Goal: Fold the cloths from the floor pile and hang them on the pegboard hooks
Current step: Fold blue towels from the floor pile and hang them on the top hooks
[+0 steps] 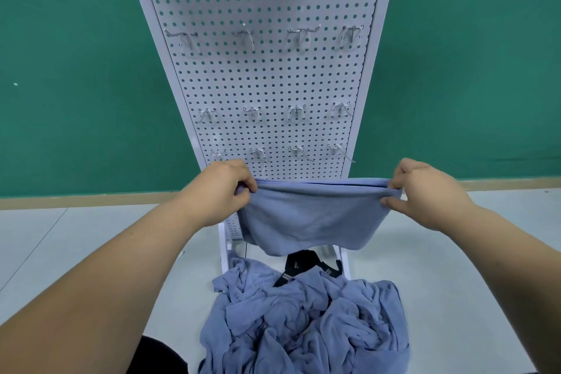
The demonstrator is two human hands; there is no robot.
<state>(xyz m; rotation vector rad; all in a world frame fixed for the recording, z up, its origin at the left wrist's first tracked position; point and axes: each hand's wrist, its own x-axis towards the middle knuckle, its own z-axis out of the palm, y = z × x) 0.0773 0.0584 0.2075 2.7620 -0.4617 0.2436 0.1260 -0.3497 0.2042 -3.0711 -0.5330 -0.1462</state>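
Cloth (312, 215), blue, hangs stretched between the two grips in the head view. The left hand (224, 185) pinches one top corner and the right hand (425, 191) pinches the other. The top edge shows doubled layers, so I judge that one fold is made. Straight below the grips the pile (303, 322) lies on the floor (91, 252), large and crumpled. Above and behind the grips stands the pegboard (264, 76), and every hook (252, 114) in sight is bare. Nothing is hung yet, so nearly all the work remains.
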